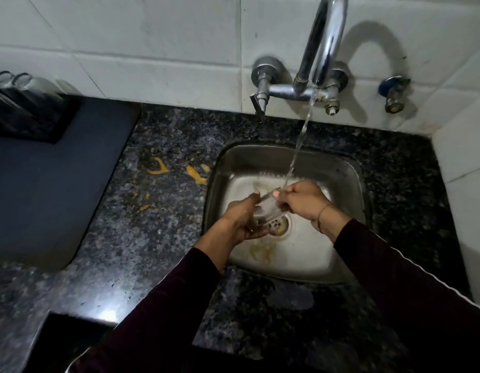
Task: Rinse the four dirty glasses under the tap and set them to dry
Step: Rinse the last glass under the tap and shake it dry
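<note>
A clear glass [267, 208] is tilted over the steel sink [341, 168], just above the drain. My left hand [242, 219] grips its base from the left. My right hand [303, 199] holds its rim, with fingers at the mouth. Water runs from the chrome tap [324, 41] in a thin stream [300, 135] that lands on the rim by my right fingers. Two upturned glasses [21, 82] stand on a dark tray [56, 122] at the far left against the wall.
Speckled dark granite counter [158, 238] surrounds the sink, with orange food smears [195, 175] left of the basin. A dark blue mat [45, 189] covers the left counter. A blue-handled valve [393, 92] sticks out of the tiled wall on the right.
</note>
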